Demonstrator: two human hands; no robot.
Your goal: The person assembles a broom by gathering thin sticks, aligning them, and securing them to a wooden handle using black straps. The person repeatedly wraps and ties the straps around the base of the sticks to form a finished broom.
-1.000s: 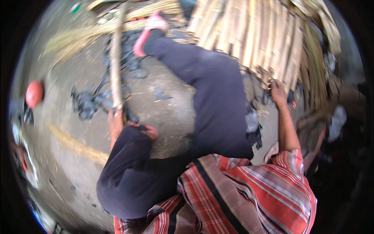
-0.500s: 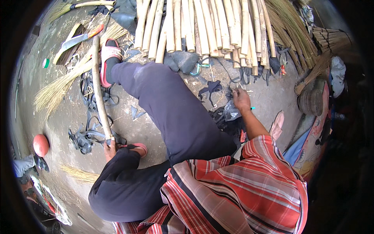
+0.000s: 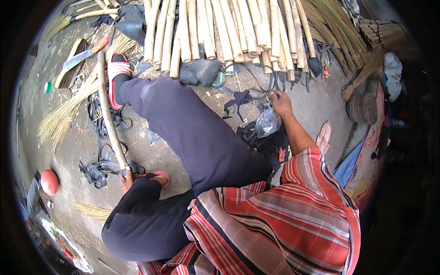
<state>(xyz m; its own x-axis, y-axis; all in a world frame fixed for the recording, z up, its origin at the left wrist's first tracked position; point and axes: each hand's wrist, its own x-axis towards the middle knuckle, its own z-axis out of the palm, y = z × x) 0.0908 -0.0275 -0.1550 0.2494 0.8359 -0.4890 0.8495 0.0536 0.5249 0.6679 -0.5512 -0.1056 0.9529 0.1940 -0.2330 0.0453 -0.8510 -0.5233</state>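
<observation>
My left hand (image 3: pixel 126 179) is closed around the lower end of a long wooden stick (image 3: pixel 109 112). The stick slants up past my pink sandal (image 3: pixel 118 75), beside a bundle of straw bristles (image 3: pixel 68 112). My right hand (image 3: pixel 282 104) reaches to the floor with its fingers curled together. A thin strip seems to be at the fingertips, but what they pinch is too small to tell. Just below that hand is a crumpled clear plastic bag (image 3: pixel 267 123) on a heap of black material (image 3: pixel 266 144). Black scraps (image 3: pixel 238 101) lie to its left.
Many pale poles (image 3: pixel 220 32) lie in a row ahead. Long straw (image 3: pixel 337 27) is piled at the far right. A knife (image 3: pixel 85 57) with an orange handle lies far left. Black straps (image 3: pixel 98 169) tangle near the stick. A red ball-like object (image 3: pixel 49 182) sits at the left.
The view has shifted slightly. My right hand has moved a little farther away, and more of the plastic bag shows below it. My left hand keeps its hold on the stick.
</observation>
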